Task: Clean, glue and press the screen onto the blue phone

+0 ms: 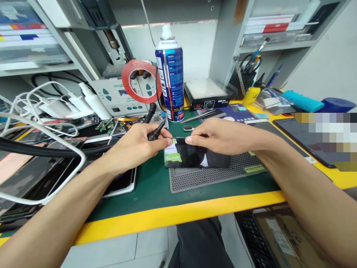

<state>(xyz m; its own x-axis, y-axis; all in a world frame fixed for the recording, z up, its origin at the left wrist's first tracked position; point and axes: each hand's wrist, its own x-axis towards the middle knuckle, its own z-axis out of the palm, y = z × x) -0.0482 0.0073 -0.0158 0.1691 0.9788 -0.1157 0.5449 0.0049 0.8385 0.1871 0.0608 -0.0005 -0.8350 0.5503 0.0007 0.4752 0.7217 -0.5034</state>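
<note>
A dark glossy phone [192, 160] lies sideways at the middle of the bench, its screen reflecting the surroundings, with a white and green patch at its left end. My left hand [142, 143] is closed, thumb and fingertips pinching the phone's far edge near its left end. Tucked in the same hand is a short black tool with a narrow tip [156, 131]; its exact kind I cannot make out. Further right along that edge, my right hand [220, 136] pinches the phone between thumb and fingers. Partly under the phone is a grey perforated mat [195, 180].
Behind the hands stand a blue spray can [174, 82], a red tape roll [126, 80] and a heating plate [208, 91]. Tweezers [198, 116] lie beyond the phone. White cables [80, 152] and several phones crowd the left. A dark tablet-like panel [304, 139] lies right.
</note>
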